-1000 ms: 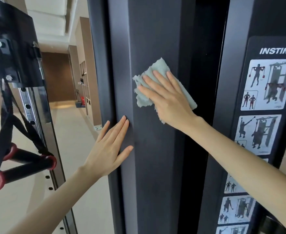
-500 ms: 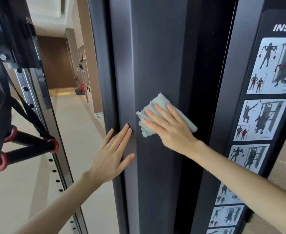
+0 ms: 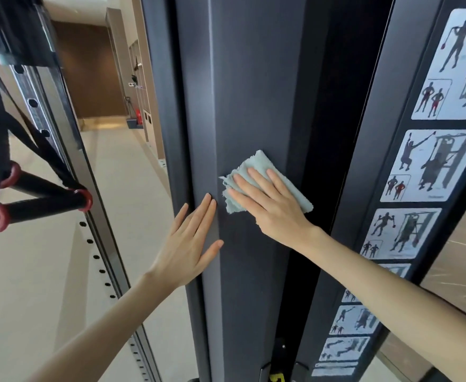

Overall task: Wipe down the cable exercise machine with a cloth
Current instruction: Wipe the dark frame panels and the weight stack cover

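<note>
A tall dark grey column of the cable machine [image 3: 251, 86] fills the middle of the view. My right hand [image 3: 270, 202] lies flat on a pale blue-green cloth [image 3: 256, 164] and presses it against the column's front face, fingers straight and spread. My left hand [image 3: 190, 241] rests flat on the column's left edge just below and left of the cloth, fingers straight and together, holding nothing.
A black handle with red end caps [image 3: 36, 199] hangs on straps at the left beside a perforated steel rail [image 3: 99, 244]. An exercise instruction placard [image 3: 422, 166] covers the post at the right. A pale floor and corridor lie behind.
My right hand has slid the cloth down the column's face, nearer my left hand. My left hand has stayed flat on the column's edge. The view has tilted downward.
</note>
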A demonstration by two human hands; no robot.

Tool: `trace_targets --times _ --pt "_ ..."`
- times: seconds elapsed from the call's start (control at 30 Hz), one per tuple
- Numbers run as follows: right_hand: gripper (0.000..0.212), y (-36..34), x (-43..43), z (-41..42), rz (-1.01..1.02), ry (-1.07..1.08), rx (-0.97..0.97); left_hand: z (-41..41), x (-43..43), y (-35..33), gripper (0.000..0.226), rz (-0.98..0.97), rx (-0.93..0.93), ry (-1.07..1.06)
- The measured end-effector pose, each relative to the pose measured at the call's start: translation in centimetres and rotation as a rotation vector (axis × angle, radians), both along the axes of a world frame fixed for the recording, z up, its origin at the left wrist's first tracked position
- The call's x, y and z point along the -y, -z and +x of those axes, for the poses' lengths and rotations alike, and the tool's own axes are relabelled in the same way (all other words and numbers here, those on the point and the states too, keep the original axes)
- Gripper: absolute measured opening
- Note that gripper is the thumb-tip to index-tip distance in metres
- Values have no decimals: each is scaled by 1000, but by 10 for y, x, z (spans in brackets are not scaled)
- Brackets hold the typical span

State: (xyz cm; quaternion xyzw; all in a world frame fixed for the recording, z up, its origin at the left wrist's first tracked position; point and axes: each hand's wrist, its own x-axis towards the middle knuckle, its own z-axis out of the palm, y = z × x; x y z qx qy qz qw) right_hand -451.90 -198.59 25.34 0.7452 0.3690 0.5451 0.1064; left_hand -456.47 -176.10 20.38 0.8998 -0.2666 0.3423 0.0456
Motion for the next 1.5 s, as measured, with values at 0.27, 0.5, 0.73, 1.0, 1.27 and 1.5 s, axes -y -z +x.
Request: trace_targets --times 0.27,0.5,0.73,1.0,1.27,1.5 --pt "54 -72 4 18 35 -14 150 -5 3 26 65 -5 -61 -30" --pt "54 -25 2 8 37 -9 70 -11 5 43 65 -16 -115 -16" --pt "47 -33 9 13 -12 -21 108 -7 -1 55 65 -62 -144 44" --pt "37 -16 1 22 89 -80 131 3 13 77 66 -172 -106 43" --pt "45 83 7 -5 -36 28 -81 2 9 102 66 -138 -107 30" --pt "55 27 3 9 130 -29 56 -1 7 102 65 -130 -107 39"
